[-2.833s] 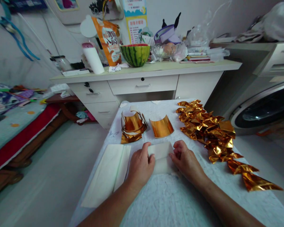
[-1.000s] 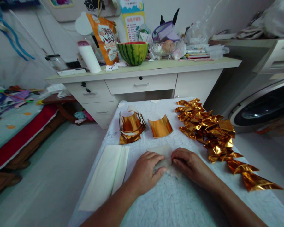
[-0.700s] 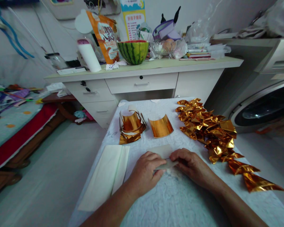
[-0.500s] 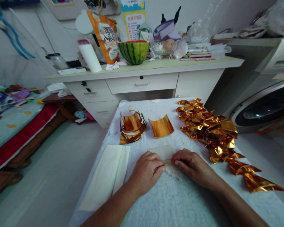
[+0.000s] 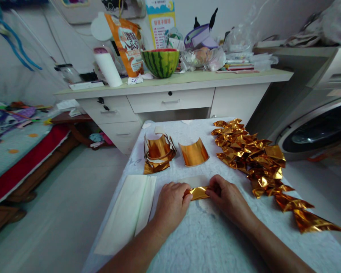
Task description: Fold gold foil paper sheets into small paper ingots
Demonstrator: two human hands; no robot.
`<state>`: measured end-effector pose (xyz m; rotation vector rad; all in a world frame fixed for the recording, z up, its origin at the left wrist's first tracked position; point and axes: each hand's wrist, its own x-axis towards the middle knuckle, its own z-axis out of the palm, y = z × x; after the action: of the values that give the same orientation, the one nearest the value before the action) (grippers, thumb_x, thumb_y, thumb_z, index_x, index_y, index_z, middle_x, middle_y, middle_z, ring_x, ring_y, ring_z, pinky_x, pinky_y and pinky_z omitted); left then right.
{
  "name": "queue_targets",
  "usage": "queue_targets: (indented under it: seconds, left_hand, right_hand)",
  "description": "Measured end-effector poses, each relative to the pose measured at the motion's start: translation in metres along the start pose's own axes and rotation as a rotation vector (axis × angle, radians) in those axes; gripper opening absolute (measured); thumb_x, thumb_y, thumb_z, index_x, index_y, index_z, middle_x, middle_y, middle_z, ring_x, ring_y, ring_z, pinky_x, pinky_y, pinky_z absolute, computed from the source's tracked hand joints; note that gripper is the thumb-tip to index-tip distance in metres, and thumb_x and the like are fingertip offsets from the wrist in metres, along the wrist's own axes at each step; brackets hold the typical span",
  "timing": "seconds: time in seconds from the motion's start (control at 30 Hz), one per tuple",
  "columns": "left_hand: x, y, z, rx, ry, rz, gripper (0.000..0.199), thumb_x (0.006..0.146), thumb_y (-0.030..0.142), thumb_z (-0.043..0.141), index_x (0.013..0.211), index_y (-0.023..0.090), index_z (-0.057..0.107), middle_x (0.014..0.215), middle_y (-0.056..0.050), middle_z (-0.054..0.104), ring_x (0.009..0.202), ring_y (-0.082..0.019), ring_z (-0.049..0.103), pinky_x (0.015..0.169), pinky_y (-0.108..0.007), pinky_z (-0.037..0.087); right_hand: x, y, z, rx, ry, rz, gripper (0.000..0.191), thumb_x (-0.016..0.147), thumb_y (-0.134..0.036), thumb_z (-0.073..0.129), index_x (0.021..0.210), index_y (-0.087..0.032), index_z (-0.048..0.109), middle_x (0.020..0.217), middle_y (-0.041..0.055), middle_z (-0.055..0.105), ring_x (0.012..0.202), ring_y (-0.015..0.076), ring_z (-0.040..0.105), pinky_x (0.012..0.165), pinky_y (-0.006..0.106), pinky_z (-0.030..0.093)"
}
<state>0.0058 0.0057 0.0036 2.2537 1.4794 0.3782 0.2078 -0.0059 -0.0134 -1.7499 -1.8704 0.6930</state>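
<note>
Between my two hands is a piece of gold foil paper (image 5: 199,193), folded into a narrow strip at its near edge, with its pale back (image 5: 195,181) lying beyond. My left hand (image 5: 173,201) pinches the strip's left end. At its right end, my right hand (image 5: 226,193) is closed on it between thumb and fingers. Farther off lies a single curled gold sheet (image 5: 194,152). To its left sits a loose stack of curled gold sheets (image 5: 158,149), showing pale undersides. Many folded gold foil pieces (image 5: 247,151) are heaped along the right side.
A folded whitish paper sheet (image 5: 127,212) lies left of my left forearm on the cloth-covered table (image 5: 187,246). Behind stands a desk (image 5: 170,85) with a halved watermelon (image 5: 161,62) and an orange pouch (image 5: 127,45). A washing machine (image 5: 329,94) is at right, a bed (image 5: 22,151) at left.
The near edge of the sheet has been folded over, so a gold strip now shows between my fingers. My hands have shifted slightly apart.
</note>
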Motion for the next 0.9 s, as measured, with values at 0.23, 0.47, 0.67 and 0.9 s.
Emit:
queue_targets:
  seconds: [0.23,0.47,0.67,0.9]
  left_hand:
    - [-0.001,-0.001,0.004,0.043,0.004,0.008,0.008,0.087,0.020,0.059,0.094,0.022,0.062,0.093,-0.001,0.069,0.090,-0.021,0.058,0.082,-0.034,0.041]
    - [0.000,0.001,0.004,0.086,-0.008,-0.002,0.005,0.088,0.019,0.056,0.090,0.022,0.059,0.090,-0.001,0.069,0.089,-0.022,0.058,0.080,-0.035,0.040]
    - [0.000,0.000,0.007,0.113,0.000,0.004,0.005,0.088,0.018,0.055,0.089,0.022,0.057,0.089,-0.002,0.067,0.087,-0.022,0.057,0.079,-0.034,0.039]
    - [-0.001,0.001,0.007,0.135,-0.005,-0.002,0.004,0.088,0.018,0.055,0.089,0.021,0.056,0.089,-0.002,0.066,0.087,-0.022,0.057,0.079,-0.035,0.039]
  right_hand:
    - [0.000,0.006,0.005,-0.198,0.136,-0.072,0.014,0.081,-0.031,0.066,0.090,-0.020,0.065,0.094,0.0087,0.060,0.088,0.0260,0.052,0.079,0.040,0.040]
    - [0.001,-0.001,0.007,-0.245,0.142,-0.019,0.014,0.082,-0.033,0.065,0.089,-0.022,0.065,0.095,0.0077,0.059,0.089,0.0266,0.049,0.075,0.038,0.035]
    - [0.003,0.001,0.015,-0.287,0.219,-0.010,0.020,0.076,-0.035,0.070,0.089,-0.022,0.063,0.099,0.0081,0.058,0.089,0.0268,0.049,0.072,0.037,0.035]
    - [0.005,-0.003,0.014,-0.229,0.162,0.013,0.013,0.078,-0.030,0.067,0.086,-0.021,0.062,0.099,0.0078,0.057,0.092,0.0275,0.048,0.074,0.037,0.034]
